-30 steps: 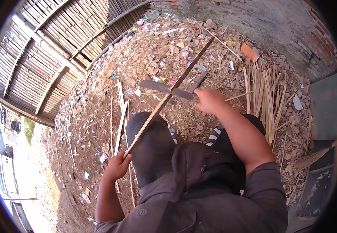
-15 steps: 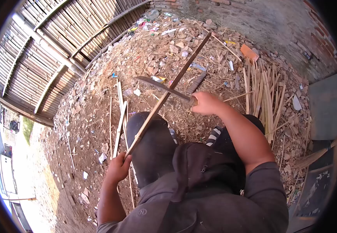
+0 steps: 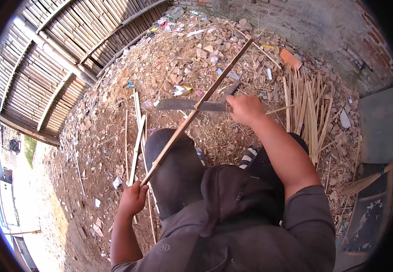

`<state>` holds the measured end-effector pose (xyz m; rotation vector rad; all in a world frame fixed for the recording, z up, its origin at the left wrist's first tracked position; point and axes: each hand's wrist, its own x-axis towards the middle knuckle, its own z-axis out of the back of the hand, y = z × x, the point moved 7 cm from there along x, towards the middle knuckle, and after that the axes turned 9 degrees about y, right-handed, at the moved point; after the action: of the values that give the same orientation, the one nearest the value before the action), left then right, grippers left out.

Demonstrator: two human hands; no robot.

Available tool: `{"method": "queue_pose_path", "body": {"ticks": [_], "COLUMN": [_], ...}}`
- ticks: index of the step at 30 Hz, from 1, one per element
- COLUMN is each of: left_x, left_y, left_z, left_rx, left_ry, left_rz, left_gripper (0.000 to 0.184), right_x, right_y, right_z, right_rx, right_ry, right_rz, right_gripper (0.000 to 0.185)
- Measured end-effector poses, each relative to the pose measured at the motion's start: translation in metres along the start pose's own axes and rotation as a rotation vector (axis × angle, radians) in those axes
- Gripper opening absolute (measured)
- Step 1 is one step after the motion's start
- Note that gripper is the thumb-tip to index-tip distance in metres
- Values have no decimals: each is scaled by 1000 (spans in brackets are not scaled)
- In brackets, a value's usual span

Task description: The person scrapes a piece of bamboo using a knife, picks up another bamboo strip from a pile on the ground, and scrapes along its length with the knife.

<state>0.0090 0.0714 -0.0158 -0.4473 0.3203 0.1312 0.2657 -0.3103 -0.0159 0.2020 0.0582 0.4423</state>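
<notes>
My left hand is closed round the near end of a long bamboo strip, which slants up and away to the right past my knee. In my right hand is the handle of a machete. Its wide, dark blade points left and crosses the strip at about mid-length, touching it there. The strip is pale on its near half and darker brown toward the far end. Most of the machete's handle is hidden by my fingers.
A pile of split bamboo strips lies on the right, and a few more strips lie left of my knee. Rubble and litter cover the ground. A bamboo fence stands left, a brick wall behind, and an orange brick piece near it.
The machete has turned so that its broad side shows more and the blade lies nearly level. My right hand shifted slightly right and up; my left hand moved a little left and down with the strip.
</notes>
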Motion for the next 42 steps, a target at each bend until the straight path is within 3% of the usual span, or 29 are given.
{"method": "queue_pose_path", "body": {"ticks": [5, 8, 11, 14, 15, 18, 21, 25, 28, 32, 35, 38, 42], "left_x": [1, 0, -1, -3, -4, 0, 2, -11, -8, -10, -8, -9, -10], "left_y": [8, 5, 5, -3, -4, -1, -9, 20, 21, 26, 23, 18, 18], "left_z": [-4, -1, -1, 2, 1, -7, -5, 1, 1, -5, -2, 0, -4], "left_rx": [-14, 29, 15, -27, -44, -86, -53, -8, 16, 35, 31, 1, -49], "left_ry": [-6, -18, -11, 4, 11, 16, -18, 6, -7, -33, -27, -29, -30], "left_rz": [0, -10, -5, 8, 14, -17, -62, 13, -6, -23, -12, -14, -28], "left_gripper": [30, 30, 32, 32, 32, 32, 31, 29, 28, 28, 28, 28, 28], "right_x": [-7, -5, -7, -10, -11, -21, -28, -6, 1, -2, -4, -10, -13], "right_y": [11, 3, 5, 12, 14, 47, 84, 3, 0, 2, -2, 11, 21], "right_z": [4, -11, -26, -15, -12, -1, -6, 11, 6, -3, -26, -15, -2], "right_rx": [61, 304, 410, 276, 278, 115, -71, 12, -62, 179, 562, 535, 256], "right_ry": [106, 265, 275, 87, 132, 187, 187, -2, -48, 68, 290, 271, 105], "right_rz": [-32, 44, 55, 91, 41, 138, 300, -2, -20, 26, 104, 16, 54], "right_gripper": [36, 29, 29, 30, 40, 35, 18, 17, 23, 24, 29, 33, 30]}}
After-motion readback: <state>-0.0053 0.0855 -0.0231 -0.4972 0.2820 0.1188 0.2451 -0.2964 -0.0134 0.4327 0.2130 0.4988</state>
